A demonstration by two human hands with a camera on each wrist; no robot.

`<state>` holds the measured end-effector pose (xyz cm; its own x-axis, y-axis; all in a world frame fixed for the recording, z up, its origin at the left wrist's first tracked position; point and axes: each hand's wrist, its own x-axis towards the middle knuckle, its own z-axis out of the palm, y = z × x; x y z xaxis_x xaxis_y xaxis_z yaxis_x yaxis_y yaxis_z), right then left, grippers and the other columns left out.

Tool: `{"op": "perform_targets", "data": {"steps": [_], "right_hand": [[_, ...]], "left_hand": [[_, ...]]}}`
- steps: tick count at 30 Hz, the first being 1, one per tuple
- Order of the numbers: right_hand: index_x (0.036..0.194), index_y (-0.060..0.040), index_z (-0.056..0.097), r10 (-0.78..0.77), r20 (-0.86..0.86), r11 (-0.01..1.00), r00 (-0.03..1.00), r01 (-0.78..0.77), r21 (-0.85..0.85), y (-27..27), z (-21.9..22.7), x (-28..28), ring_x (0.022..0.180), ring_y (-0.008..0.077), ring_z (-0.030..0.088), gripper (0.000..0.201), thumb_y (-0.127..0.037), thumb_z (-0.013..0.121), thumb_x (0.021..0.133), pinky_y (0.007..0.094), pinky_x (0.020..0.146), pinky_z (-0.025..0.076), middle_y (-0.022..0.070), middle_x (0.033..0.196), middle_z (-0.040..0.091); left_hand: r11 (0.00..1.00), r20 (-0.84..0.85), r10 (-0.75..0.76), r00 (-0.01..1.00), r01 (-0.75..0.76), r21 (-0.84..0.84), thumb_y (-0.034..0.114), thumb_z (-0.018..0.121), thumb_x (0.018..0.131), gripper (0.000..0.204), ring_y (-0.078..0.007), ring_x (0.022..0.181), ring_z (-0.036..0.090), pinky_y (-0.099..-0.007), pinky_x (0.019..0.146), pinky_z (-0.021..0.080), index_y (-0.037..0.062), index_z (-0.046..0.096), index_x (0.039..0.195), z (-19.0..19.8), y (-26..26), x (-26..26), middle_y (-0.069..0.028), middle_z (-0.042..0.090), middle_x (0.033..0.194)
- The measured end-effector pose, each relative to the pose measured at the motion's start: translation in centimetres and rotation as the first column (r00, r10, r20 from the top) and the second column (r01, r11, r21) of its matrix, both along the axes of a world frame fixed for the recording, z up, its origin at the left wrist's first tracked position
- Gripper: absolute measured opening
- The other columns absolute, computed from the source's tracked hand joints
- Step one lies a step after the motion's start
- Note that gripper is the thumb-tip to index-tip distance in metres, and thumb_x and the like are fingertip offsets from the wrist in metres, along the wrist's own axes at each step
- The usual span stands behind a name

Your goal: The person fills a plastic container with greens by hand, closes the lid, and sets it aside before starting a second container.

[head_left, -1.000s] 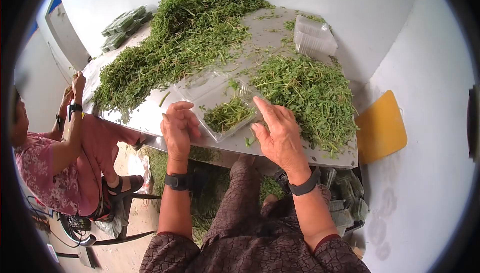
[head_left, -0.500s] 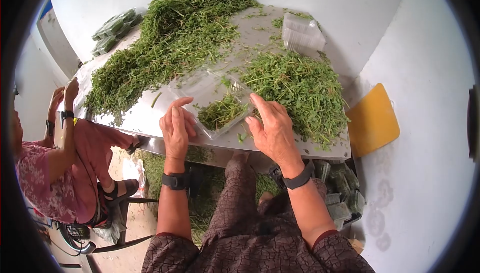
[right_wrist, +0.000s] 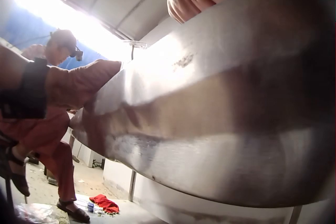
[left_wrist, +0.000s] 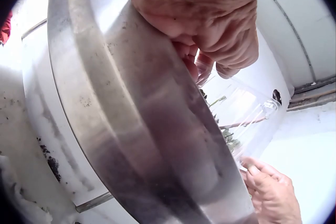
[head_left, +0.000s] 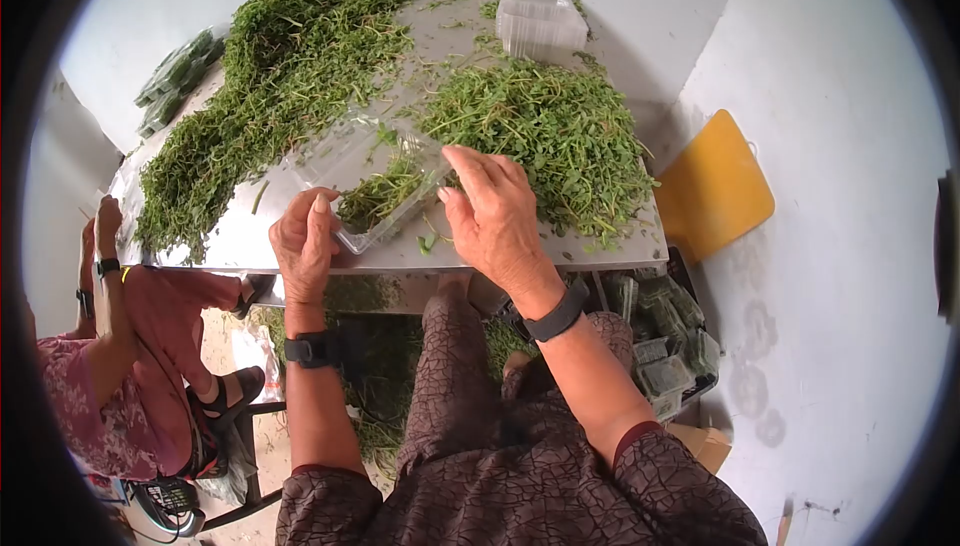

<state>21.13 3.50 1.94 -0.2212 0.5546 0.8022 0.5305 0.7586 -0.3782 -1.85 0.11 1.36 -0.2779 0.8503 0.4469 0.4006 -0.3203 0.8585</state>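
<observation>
Filling in hand: judged from how things lie, the work is packing greens (head_left: 375,196) into a clear box (head_left: 400,217), and the load is being settled.
Clear box: on the steel table (head_left: 240,238) at its near edge, between the two hands, its lid (head_left: 335,153) laid back to the upper left.
Left hand (head_left: 303,248): beside the near left corner of the box, fingers bent and thumb raised close to them; whether they grip the rim cannot be told.
Right hand (head_left: 497,218): partly spread, thumb and forefinger apart with their tips at the box's right side, not wrapped round it.
Near pile (head_left: 545,121): loose greens just beyond the right hand, likely the handiest supply for topping up.
Stray stems: a few sprigs (head_left: 387,136) stick up near the lid side; they could catch in the closure.
Next move: probably calls for tucking stems inside the walls, adding a pinch if thin, then folding the lid across and pressing its edges evenly, since thin plastic flexes easily.
</observation>
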Motion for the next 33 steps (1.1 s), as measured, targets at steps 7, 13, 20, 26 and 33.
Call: {"op": "perform_targets", "data": {"steps": [7,13,20,26,33], "right_hand": [[0.102,-0.0004,0.064,-0.522,0.017,0.853,0.853,0.521,0.044,-2.1,2.3,5.0,0.088,0.0296,0.061,0.030,-0.006,0.072,0.074,0.0389,0.078,0.049,0.0133,0.097,0.065],[0.092,-0.0035,0.067,-0.616,0.336,0.702,0.713,0.690,-0.179,-1.6,1.0,8.5,0.089,0.0336,0.060,0.022,-0.009,0.073,0.072,0.0431,0.076,0.048,0.0140,0.092,0.064],[0.083,-0.0039,0.070,-0.543,-0.096,0.812,0.834,0.493,-0.312,-1.5,2.7,8.2,0.063,0.0251,0.060,0.009,-0.006,0.069,0.074,0.0367,0.061,0.047,0.0113,0.077,0.063],[0.094,-0.0045,0.071,-0.511,0.099,0.745,0.854,0.497,-0.444,-2.1,1.4,8.0,0.067,0.0291,0.063,0.020,-0.011,0.070,0.076,0.0387,0.065,0.049,0.0145,0.084,0.065],[0.087,-0.0034,0.070,-0.489,0.374,0.803,0.788,0.574,-0.161,-2.4,1.7,8.2,0.071,0.0309,0.063,0.015,-0.009,0.069,0.074,0.0400,0.065,0.049,0.0153,0.084,0.065]], "left_hand": [[1.000,0.025,-0.028,0.999,0.028,0.004,0.029,0.055,0.096,0.031,-0.0045,0.047,0.046,-0.0195,0.045,0.036,0.0006,0.066,0.094,0.2,-0.1,-0.2,-0.0003,0.055,0.060],[0.999,0.046,0.007,0.999,-0.009,0.032,0.026,0.056,0.094,0.028,-0.0043,0.043,0.045,-0.0202,0.043,0.035,0.0009,0.066,0.085,0.5,-0.2,0.0,0.0002,0.053,0.055],[1.000,0.007,-0.011,1.000,0.011,0.007,0.027,0.053,0.097,0.032,-0.0045,0.042,0.043,-0.0211,0.045,0.033,-0.0005,0.063,0.085,0.7,-0.3,0.2,0.0020,0.048,0.051],[1.000,0.017,-0.009,1.000,0.009,0.009,0.028,0.053,0.097,0.033,-0.0045,0.043,0.044,-0.0213,0.045,0.034,-0.0004,0.064,0.084,0.5,-0.2,0.1,0.0020,0.048,0.051],[1.000,0.046,0.004,0.999,-0.004,0.013,0.027,0.056,0.095,0.032,-0.0045,0.042,0.045,-0.0211,0.043,0.035,-0.0004,0.065,0.084,0.6,-0.2,0.4,0.0019,0.049,0.051]]}}
